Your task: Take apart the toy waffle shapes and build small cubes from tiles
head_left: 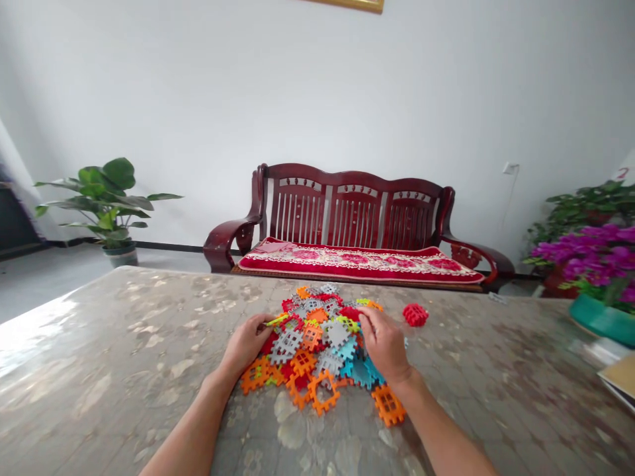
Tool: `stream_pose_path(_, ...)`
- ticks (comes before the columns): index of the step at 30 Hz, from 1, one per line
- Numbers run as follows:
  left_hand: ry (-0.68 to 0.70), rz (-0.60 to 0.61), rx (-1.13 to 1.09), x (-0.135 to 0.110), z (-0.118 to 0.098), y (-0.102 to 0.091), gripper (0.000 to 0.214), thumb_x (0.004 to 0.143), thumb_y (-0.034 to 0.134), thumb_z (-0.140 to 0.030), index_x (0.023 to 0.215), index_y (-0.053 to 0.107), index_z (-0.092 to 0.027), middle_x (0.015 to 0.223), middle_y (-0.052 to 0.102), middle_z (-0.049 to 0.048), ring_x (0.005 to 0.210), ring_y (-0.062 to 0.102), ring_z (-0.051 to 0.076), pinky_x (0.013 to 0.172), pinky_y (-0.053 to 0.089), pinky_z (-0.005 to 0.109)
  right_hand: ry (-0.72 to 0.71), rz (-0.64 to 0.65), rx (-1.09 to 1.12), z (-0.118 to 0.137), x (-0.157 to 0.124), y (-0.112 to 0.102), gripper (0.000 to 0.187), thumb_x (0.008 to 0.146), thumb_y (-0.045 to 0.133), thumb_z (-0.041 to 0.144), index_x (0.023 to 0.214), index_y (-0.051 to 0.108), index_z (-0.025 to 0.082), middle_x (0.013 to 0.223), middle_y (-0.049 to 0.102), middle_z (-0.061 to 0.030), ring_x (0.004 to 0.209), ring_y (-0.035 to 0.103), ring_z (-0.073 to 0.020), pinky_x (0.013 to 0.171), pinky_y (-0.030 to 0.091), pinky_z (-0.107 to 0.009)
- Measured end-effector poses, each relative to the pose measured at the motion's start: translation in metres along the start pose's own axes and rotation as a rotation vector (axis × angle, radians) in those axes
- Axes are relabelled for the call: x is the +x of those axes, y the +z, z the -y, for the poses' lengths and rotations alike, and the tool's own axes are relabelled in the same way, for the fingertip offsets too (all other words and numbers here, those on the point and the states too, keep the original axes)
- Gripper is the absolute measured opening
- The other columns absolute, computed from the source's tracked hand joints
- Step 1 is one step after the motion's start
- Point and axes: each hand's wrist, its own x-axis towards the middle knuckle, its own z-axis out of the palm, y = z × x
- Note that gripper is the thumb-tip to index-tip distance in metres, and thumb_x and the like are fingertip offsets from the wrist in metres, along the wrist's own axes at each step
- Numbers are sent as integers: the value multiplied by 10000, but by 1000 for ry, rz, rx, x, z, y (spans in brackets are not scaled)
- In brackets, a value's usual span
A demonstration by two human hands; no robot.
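A heap of interlocking plastic building pieces in grey, orange, red, blue and yellow-green lies on the table. My left hand (247, 342) is at the heap's left side, thumb and fingers closed on a yellow-green building piece (278, 320). On the right side, my right hand (385, 338) is closed in a pinch at the edge of a red building piece (349, 313). Its fingertips partly hide that edge. Nearby lie a grey square piece (286, 346), an orange frame piece (324, 394), blue pieces (358, 371) and an orange window piece (388, 405).
A red assembled ball-like shape (415, 315) sits apart, right of the heap. The table (124, 370) has a patterned, glossy cover. Purple flowers in a teal pot (602, 320) stand at the right edge. Beyond the table is a wooden bench (354, 205); a potted plant (119, 254) stands left.
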Motion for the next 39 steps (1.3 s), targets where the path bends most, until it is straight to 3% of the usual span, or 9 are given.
stream_pose_path(6, -4, 29, -10, 1, 3, 1, 351, 803, 491, -321, 1046, 723, -219, 854, 747, 3, 766, 654, 184, 694, 454, 235, 233, -111, -114, -80, -4, -8, 309, 934, 418, 334, 1003, 686, 197, 996, 735, -84, 921, 667, -204, 834, 490, -317)
stream_pose_path(9, -14, 25, 2, 1, 4, 1, 356, 802, 492, -334, 1055, 720, -229, 851, 743, 0, 772, 654, 187, 703, 455, 241, 283, -132, -190, -104, -12, -12, 304, 918, 411, 325, 967, 685, 203, 971, 727, -81, 907, 650, -202, 816, 476, -307)
stream_pose_path(12, -2, 9, 3, 1, 6, 2, 345, 797, 503, -345, 1039, 719, -232, 903, 747, 6, 820, 659, 194, 737, 459, 244, 335, -67, -282, -117, -22, -15, 272, 896, 421, 276, 919, 684, 213, 970, 713, -70, 910, 628, -193, 805, 455, -294)
stream_pose_path(18, -9, 16, 35, 2, 8, 2, 352, 812, 494, -368, 1053, 707, -225, 926, 748, 14, 840, 662, 196, 744, 461, 245, 443, 184, -447, -122, -31, -17, 222, 830, 522, 206, 909, 725, 250, 958, 712, -37, 880, 614, -191, 749, 428, -283)
stream_pose_path(26, -7, 15, 33, 1, 2, -1, 354, 804, 494, -350, 1052, 716, -229, 961, 753, 13, 875, 664, 202, 768, 465, 244, 477, 288, -466, -119, -32, -14, 247, 861, 508, 198, 912, 740, 264, 953, 724, -17, 864, 632, -177, 729, 434, -270)
stream_pose_path(33, -48, 17, 7, 1, 4, 1, 363, 790, 511, -373, 1047, 711, -213, 856, 748, 16, 792, 655, 198, 712, 473, 246, 475, 315, -416, -120, -33, -12, 327, 871, 454, 152, 971, 746, 261, 1027, 721, -30, 892, 644, -169, 762, 455, -268)
stream_pose_path(39, -19, 18, 7, 2, 6, 1, 353, 797, 506, -377, 1032, 716, -217, 921, 749, 17, 841, 655, 200, 754, 469, 247, 505, 319, -366, -119, -33, -12, 330, 892, 432, 171, 992, 737, 247, 1068, 709, -35, 932, 645, -174, 793, 452, -273)
